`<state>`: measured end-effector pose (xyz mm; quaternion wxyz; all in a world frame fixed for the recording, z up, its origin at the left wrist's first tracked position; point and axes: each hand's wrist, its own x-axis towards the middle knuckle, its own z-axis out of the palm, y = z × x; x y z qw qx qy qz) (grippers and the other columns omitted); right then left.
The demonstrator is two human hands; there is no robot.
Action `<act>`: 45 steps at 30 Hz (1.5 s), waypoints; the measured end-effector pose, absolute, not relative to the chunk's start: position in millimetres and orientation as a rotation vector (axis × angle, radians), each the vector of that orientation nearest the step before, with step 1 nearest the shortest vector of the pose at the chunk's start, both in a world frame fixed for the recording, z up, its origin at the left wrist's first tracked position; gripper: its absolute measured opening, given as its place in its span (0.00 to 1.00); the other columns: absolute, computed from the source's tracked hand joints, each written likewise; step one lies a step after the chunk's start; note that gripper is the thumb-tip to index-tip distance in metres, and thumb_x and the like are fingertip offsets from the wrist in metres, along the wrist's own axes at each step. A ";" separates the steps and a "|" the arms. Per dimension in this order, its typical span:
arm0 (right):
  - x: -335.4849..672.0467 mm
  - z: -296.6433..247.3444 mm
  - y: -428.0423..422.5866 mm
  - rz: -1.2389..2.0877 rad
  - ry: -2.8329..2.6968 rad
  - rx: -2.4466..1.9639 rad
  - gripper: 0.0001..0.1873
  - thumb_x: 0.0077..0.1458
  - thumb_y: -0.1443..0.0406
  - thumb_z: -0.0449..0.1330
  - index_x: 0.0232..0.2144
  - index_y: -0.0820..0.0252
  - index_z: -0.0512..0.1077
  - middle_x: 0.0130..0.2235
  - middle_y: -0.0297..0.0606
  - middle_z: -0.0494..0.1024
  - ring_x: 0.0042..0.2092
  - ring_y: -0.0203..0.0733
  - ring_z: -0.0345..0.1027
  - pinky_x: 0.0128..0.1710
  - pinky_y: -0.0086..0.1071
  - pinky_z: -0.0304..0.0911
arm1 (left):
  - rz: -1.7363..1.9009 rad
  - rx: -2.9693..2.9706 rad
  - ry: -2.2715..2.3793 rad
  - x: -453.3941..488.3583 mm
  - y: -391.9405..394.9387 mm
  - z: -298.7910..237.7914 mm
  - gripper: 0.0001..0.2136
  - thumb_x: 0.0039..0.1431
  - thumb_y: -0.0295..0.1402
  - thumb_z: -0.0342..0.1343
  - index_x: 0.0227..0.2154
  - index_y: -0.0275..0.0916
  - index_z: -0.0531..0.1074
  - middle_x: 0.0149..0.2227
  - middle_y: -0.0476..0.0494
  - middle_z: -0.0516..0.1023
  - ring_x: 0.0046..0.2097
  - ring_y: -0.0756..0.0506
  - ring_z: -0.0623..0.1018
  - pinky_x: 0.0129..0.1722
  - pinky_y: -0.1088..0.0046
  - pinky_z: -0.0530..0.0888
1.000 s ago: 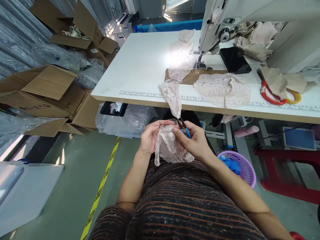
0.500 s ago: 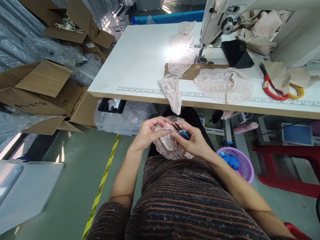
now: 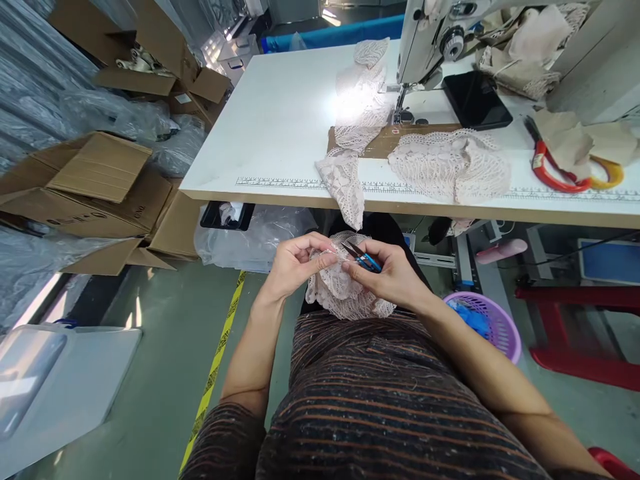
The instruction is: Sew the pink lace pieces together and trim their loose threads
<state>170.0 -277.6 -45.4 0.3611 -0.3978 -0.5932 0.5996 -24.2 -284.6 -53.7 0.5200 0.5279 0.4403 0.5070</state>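
Note:
A bunched piece of pale pink lace (image 3: pixel 345 293) lies over my lap, below the table edge. My left hand (image 3: pixel 299 265) is closed in a pinch at the lace's upper left, where a thin whitish strand or edge shows at the fingertips. Black-bladed thread snips with blue handles (image 3: pixel 367 261) rest in my right hand (image 3: pixel 395 275), their blades pointing up and left above the lace. The thumb and fingers of that hand also press on the lace. What lies exactly between my left fingertips is too small to make out.
On the white table (image 3: pixel 280 133) are a lace strip (image 3: pixel 345 183) hanging over its edge, another lace piece (image 3: pixel 445 167), a sewing machine (image 3: pixel 425 47), a black phone (image 3: pixel 477 100) and red-and-yellow scissors (image 3: pixel 555 177). Cardboard boxes (image 3: pixel 100 167) stand left; a purple basket (image 3: pixel 507 327) is on the right.
My left hand has drawn slightly left, away from my right hand, and a thin strand shows between them. The snips stay in my right hand. The view has shifted a little.

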 end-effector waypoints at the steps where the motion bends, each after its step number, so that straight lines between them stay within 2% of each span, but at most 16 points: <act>1: 169.4 -45.2 -277.3 1.559 -1.523 -1.028 0.17 0.49 0.56 0.69 0.24 0.59 0.68 0.20 0.26 0.64 0.22 0.30 0.53 0.22 0.27 0.52 | 1.226 1.256 1.071 -24.1 -284.5 -54.6 0.12 0.46 0.38 0.74 0.25 0.38 0.79 0.32 0.44 0.79 0.34 0.48 0.77 0.34 0.71 0.74; 7: 168.6 -46.6 -276.1 1.496 -1.570 -1.044 0.10 0.50 0.61 0.65 0.26 0.60 0.69 0.22 0.26 0.66 0.24 0.30 0.55 0.25 0.28 0.54 | 1.274 1.238 1.152 -27.4 -282.9 -59.8 0.17 0.40 0.38 0.76 0.22 0.37 0.72 0.28 0.48 0.76 0.30 0.51 0.74 0.28 0.76 0.71; 11: 169.6 -47.8 -276.2 1.342 -1.664 -1.065 0.06 0.52 0.63 0.63 0.31 0.60 0.71 0.27 0.29 0.72 0.27 0.32 0.60 0.30 0.29 0.58 | 1.229 1.199 1.160 -29.3 -284.2 -57.2 0.19 0.41 0.38 0.76 0.28 0.37 0.71 0.30 0.48 0.79 0.29 0.52 0.75 0.29 0.78 0.72; 17: 171.4 -52.1 -274.0 1.267 -1.742 -1.039 0.11 0.55 0.63 0.62 0.41 0.60 0.74 0.36 0.36 0.79 0.36 0.38 0.68 0.40 0.33 0.63 | 1.201 1.130 1.201 -27.6 -285.7 -55.0 0.23 0.41 0.40 0.76 0.34 0.39 0.69 0.27 0.51 0.80 0.25 0.53 0.75 0.27 0.78 0.72; 20: 171.7 -56.6 -272.6 1.292 -1.788 -0.994 0.09 0.59 0.61 0.60 0.39 0.60 0.75 0.34 0.34 0.78 0.35 0.38 0.66 0.38 0.32 0.62 | 1.208 1.111 1.209 -27.8 -285.6 -56.0 0.24 0.42 0.40 0.76 0.36 0.40 0.68 0.27 0.52 0.79 0.25 0.52 0.75 0.28 0.77 0.72; 23: 173.6 -61.1 -274.3 1.329 -1.836 -1.013 0.10 0.60 0.60 0.59 0.32 0.60 0.72 0.27 0.30 0.70 0.30 0.35 0.60 0.31 0.29 0.57 | 1.216 1.116 1.201 -29.4 -285.8 -56.3 0.24 0.42 0.40 0.75 0.37 0.39 0.69 0.28 0.52 0.79 0.26 0.52 0.76 0.28 0.77 0.72; 26: 181.8 -64.8 -279.3 1.427 -1.880 -1.003 0.13 0.61 0.58 0.58 0.28 0.59 0.68 0.24 0.28 0.64 0.27 0.33 0.55 0.27 0.28 0.53 | 1.112 1.133 1.160 -29.2 -284.5 -58.8 0.22 0.44 0.39 0.74 0.37 0.39 0.70 0.30 0.51 0.79 0.27 0.52 0.76 0.28 0.77 0.71; 30: 204.7 -72.5 -283.5 1.370 -1.918 -1.070 0.14 0.62 0.56 0.57 0.30 0.59 0.70 0.27 0.31 0.69 0.29 0.35 0.59 0.29 0.28 0.57 | 1.019 1.210 1.149 -22.3 -274.0 -72.0 0.19 0.46 0.40 0.73 0.36 0.36 0.73 0.32 0.47 0.78 0.30 0.52 0.76 0.31 0.76 0.72; 34: 227.5 -84.4 -277.4 0.881 -1.921 -1.413 0.13 0.58 0.55 0.61 0.34 0.59 0.74 0.29 0.35 0.76 0.26 0.35 0.60 0.29 0.31 0.57 | 1.103 1.310 1.221 -11.9 -253.9 -84.9 0.20 0.46 0.44 0.72 0.36 0.36 0.77 0.34 0.44 0.79 0.35 0.50 0.76 0.37 0.74 0.72; 36: 232.4 -87.6 -271.6 0.740 -1.865 -1.476 0.14 0.57 0.55 0.62 0.36 0.59 0.75 0.32 0.38 0.79 0.26 0.36 0.62 0.30 0.32 0.58 | 1.116 1.296 1.217 -5.9 -244.8 -86.9 0.21 0.48 0.48 0.70 0.36 0.36 0.77 0.35 0.44 0.80 0.36 0.49 0.76 0.38 0.73 0.72; 40: 224.3 -81.8 -258.1 0.834 -1.736 -1.357 0.14 0.60 0.55 0.59 0.35 0.60 0.75 0.31 0.38 0.79 0.30 0.38 0.67 0.32 0.31 0.62 | 1.124 1.293 1.212 5.7 -236.8 -84.1 0.21 0.52 0.53 0.65 0.29 0.38 0.78 0.30 0.45 0.78 0.32 0.49 0.75 0.35 0.72 0.71; 45: 196.8 -67.9 -244.6 1.029 -1.509 -1.212 0.20 0.57 0.49 0.62 0.36 0.61 0.77 0.29 0.36 0.78 0.29 0.36 0.65 0.30 0.31 0.62 | 1.028 1.413 1.241 5.5 -258.8 -72.9 0.19 0.55 0.50 0.63 0.23 0.38 0.75 0.24 0.48 0.74 0.28 0.50 0.69 0.29 0.73 0.66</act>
